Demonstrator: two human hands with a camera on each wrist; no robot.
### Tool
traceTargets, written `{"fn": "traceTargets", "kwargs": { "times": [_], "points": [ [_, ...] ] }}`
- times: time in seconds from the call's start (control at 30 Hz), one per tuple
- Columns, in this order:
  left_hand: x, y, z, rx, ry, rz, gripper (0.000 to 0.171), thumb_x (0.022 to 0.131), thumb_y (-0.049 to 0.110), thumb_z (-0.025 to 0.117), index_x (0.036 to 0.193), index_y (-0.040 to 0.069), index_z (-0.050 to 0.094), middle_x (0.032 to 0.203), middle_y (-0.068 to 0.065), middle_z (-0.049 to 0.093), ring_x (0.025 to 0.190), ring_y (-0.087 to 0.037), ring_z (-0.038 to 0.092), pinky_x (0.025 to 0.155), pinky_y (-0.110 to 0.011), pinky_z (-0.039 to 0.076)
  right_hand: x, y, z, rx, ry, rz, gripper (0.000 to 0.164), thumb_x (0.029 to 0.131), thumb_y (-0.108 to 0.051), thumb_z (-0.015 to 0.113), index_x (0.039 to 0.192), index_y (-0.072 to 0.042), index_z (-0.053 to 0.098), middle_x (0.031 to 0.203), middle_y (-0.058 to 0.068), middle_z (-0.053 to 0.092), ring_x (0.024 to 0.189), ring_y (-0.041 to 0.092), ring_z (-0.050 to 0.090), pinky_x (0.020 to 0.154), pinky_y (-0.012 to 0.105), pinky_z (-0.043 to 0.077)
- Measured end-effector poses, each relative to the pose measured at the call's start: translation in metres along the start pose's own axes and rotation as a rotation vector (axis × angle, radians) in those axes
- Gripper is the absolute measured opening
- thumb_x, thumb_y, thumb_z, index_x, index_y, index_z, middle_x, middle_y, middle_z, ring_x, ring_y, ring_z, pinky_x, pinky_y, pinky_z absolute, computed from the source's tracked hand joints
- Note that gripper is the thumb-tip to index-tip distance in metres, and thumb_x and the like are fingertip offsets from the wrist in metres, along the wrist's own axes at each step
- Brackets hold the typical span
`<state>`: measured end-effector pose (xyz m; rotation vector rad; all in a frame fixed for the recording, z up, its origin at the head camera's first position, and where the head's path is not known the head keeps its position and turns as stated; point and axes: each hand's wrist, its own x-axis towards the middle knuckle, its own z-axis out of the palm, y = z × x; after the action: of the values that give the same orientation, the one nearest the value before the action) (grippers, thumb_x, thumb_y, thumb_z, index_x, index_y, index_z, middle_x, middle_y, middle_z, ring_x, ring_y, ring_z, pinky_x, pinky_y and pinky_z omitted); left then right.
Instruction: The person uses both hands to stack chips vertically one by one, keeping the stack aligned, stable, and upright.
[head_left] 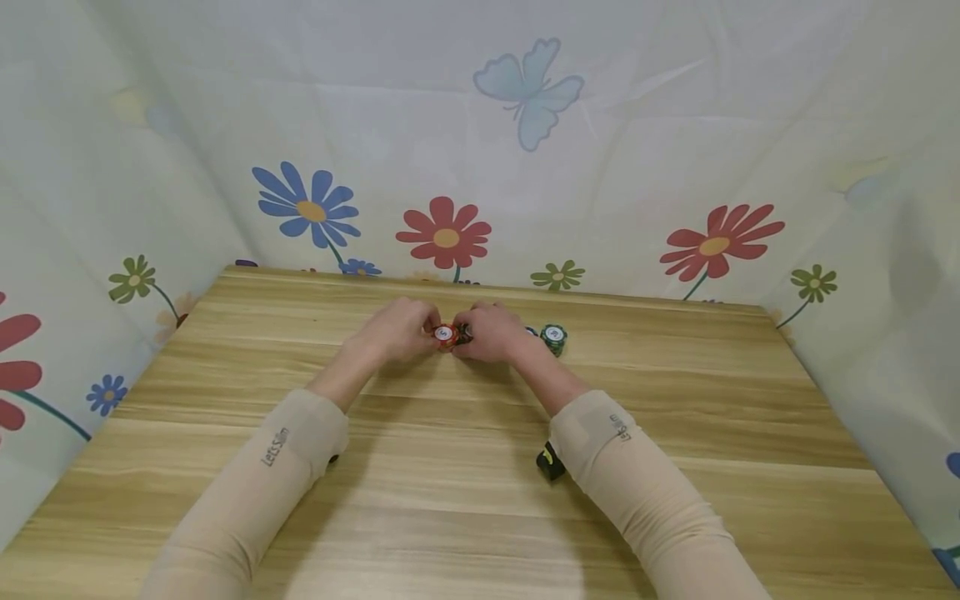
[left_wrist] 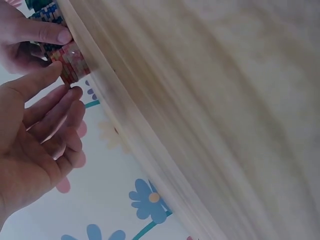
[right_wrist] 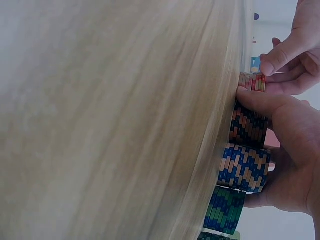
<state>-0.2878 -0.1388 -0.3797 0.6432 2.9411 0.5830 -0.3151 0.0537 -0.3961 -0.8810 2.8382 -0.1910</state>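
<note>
A stack of red-edged poker chips (head_left: 445, 335) stands near the table's back edge. My left hand (head_left: 405, 328) pinches it from the left, thumb and fingertips at its sides. Right beside it is a stack of dark chips (right_wrist: 248, 125), held by my right hand (head_left: 491, 332) with the thumb on the near side and fingers behind. A blue chip stack (right_wrist: 244, 167) and a green chip stack (head_left: 554, 336) continue the row to the right. In the head view my right hand hides most of the dark and blue stacks.
The wooden table (head_left: 450, 467) ends at a flower-printed curtain (head_left: 375, 125) just behind the stacks. A small black object with a yellow mark (head_left: 551, 462) shows beside my right sleeve (head_left: 622, 467). Another green stack (right_wrist: 216, 236) shows at the right wrist view's bottom edge.
</note>
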Motion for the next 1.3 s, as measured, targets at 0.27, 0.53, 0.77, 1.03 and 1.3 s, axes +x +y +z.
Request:
{"fn": "traceTargets", "kwargs": {
  "times": [0.27,0.53,0.77,1.03,1.3],
  "points": [
    [0.002,0.001,0.002,0.014,0.018,0.021,0.02,0.09,0.021,0.081,0.099,0.005,0.073,0.091,-0.003,0.071,0.089,-0.023,0.066,0.085,-0.04,0.053,0.001,0.001,0.001,0.004,0.005,0.005,0.044,0.094,-0.042,0.075,0.131,-0.02,0.068,0.125,0.008,0.062,0.115,0.027,0.055,0.102,0.049,0.044],
    [0.004,0.002,0.003,0.019,0.025,0.024,0.022,0.09,0.022,0.082,0.099,0.004,0.073,0.092,-0.005,0.072,0.087,-0.023,0.066,0.082,-0.04,0.054,0.001,0.001,0.0,-0.005,0.01,-0.013,0.046,0.094,-0.042,0.074,0.133,-0.018,0.067,0.125,0.008,0.062,0.117,0.025,0.055,0.109,0.048,0.038],
    [0.004,0.003,0.004,0.018,0.021,0.016,0.022,0.09,0.021,0.082,0.1,0.004,0.073,0.093,-0.006,0.072,0.087,-0.023,0.066,0.083,-0.04,0.054,0.0,0.0,0.0,-0.019,0.006,-0.017,0.046,0.094,-0.042,0.075,0.132,-0.017,0.067,0.125,0.008,0.063,0.117,0.025,0.056,0.11,0.048,0.037],
    [0.003,0.006,0.003,0.009,0.008,-0.013,0.021,0.089,0.02,0.082,0.1,0.004,0.073,0.093,-0.005,0.072,0.089,-0.024,0.066,0.085,-0.04,0.053,-0.002,-0.002,-0.002,-0.025,0.004,-0.007,0.043,0.095,-0.043,0.074,0.13,-0.019,0.068,0.124,0.007,0.062,0.115,0.027,0.056,0.1,0.049,0.045],
    [0.002,0.011,0.001,0.01,0.001,-0.023,0.021,0.089,0.018,0.082,0.1,0.003,0.072,0.092,-0.006,0.071,0.088,-0.025,0.065,0.085,-0.04,0.053,-0.003,-0.002,-0.002,-0.051,-0.01,-0.002,0.043,0.095,-0.045,0.073,0.131,-0.022,0.067,0.125,0.007,0.061,0.115,0.029,0.056,0.1,0.049,0.045]
  ]
}}
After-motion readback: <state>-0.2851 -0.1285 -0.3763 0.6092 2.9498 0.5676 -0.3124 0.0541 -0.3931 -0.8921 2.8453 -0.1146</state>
